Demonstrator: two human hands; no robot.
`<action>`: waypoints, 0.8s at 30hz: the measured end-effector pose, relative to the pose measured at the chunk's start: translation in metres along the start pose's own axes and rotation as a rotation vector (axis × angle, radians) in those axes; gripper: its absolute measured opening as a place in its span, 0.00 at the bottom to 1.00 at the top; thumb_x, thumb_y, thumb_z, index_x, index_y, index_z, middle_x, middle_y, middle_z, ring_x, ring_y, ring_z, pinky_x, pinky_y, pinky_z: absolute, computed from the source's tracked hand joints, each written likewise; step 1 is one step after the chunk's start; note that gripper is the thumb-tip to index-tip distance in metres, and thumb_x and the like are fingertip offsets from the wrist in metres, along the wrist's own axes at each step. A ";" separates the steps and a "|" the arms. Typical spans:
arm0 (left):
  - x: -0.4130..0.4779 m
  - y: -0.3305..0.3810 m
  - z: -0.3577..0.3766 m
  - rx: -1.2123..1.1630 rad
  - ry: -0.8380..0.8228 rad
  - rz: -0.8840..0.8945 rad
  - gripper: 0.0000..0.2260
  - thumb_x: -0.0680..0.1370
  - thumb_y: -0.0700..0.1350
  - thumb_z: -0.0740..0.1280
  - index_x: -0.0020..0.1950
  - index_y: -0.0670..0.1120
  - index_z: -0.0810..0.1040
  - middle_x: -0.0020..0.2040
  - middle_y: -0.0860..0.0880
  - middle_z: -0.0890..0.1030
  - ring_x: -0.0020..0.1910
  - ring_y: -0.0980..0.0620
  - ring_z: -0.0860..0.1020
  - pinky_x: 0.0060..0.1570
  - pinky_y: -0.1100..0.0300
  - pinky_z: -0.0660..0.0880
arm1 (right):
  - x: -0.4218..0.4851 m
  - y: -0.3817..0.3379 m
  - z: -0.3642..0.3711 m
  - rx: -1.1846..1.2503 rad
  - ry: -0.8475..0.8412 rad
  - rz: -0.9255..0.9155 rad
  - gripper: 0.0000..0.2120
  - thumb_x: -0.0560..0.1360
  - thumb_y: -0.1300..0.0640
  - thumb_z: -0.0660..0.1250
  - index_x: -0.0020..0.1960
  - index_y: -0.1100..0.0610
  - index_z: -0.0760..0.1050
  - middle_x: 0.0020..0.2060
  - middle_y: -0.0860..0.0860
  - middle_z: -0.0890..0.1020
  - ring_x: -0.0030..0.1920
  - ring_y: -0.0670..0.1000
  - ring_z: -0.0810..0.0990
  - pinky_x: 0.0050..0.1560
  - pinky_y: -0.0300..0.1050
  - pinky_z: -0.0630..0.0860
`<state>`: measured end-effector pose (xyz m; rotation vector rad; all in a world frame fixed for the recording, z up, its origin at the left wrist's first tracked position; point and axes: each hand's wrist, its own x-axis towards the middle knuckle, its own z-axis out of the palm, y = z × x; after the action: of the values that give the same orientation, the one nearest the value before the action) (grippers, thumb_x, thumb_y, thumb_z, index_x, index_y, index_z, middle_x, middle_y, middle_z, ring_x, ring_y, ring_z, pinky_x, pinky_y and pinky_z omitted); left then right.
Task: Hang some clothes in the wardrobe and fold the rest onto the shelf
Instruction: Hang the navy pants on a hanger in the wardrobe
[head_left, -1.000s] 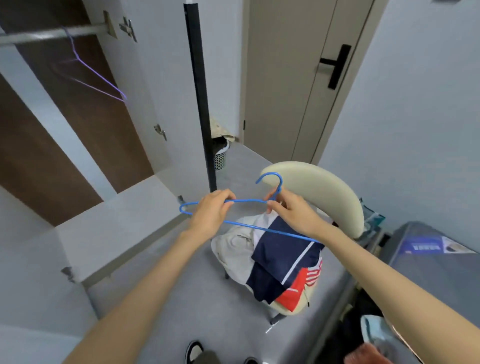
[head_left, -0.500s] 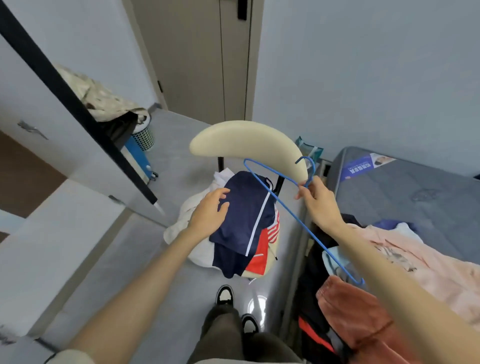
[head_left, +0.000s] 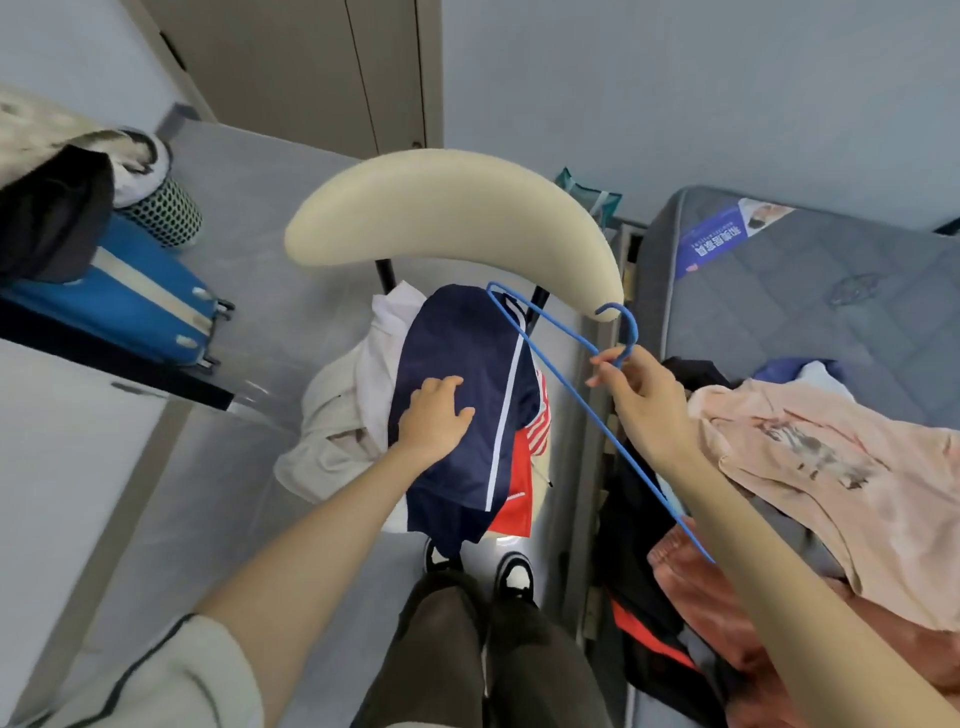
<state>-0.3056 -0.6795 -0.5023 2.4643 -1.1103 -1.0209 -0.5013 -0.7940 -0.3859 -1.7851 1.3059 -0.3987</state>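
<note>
Navy top (head_left: 457, 364) lies on the chair pile, frame centre, long axis running top to bottom. Left hand (head_left: 436, 415) rests flat on it, fingers spread, not gripping yet. Right hand (head_left: 644, 400) pinches the blue hanger (head_left: 550, 364) just under its hook, to the right of the top; hanger bar slants toward lower right. Left hand is nearer, so likely lifts.
</note>
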 end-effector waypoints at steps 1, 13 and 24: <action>0.009 -0.001 0.008 0.047 0.000 -0.005 0.26 0.80 0.52 0.64 0.75 0.48 0.61 0.72 0.45 0.65 0.68 0.43 0.66 0.58 0.47 0.72 | 0.002 0.005 0.003 0.010 0.002 0.011 0.06 0.81 0.58 0.60 0.52 0.54 0.76 0.42 0.48 0.84 0.33 0.39 0.76 0.39 0.40 0.71; 0.059 -0.029 0.059 0.146 0.156 -0.064 0.13 0.79 0.50 0.66 0.59 0.44 0.73 0.57 0.46 0.76 0.57 0.45 0.74 0.54 0.50 0.72 | 0.006 0.046 0.043 0.035 -0.056 0.053 0.06 0.79 0.57 0.61 0.49 0.49 0.76 0.39 0.56 0.83 0.27 0.47 0.66 0.28 0.38 0.65; -0.037 -0.066 0.046 -0.130 0.121 -0.001 0.05 0.78 0.45 0.67 0.43 0.48 0.73 0.39 0.53 0.77 0.38 0.53 0.73 0.40 0.57 0.72 | -0.017 0.041 0.041 0.078 -0.037 0.005 0.08 0.78 0.55 0.61 0.46 0.44 0.76 0.38 0.57 0.82 0.33 0.51 0.71 0.30 0.39 0.68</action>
<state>-0.3178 -0.6050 -0.5483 2.3885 -0.9741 -0.9015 -0.5049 -0.7639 -0.4380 -1.7166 1.2521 -0.4070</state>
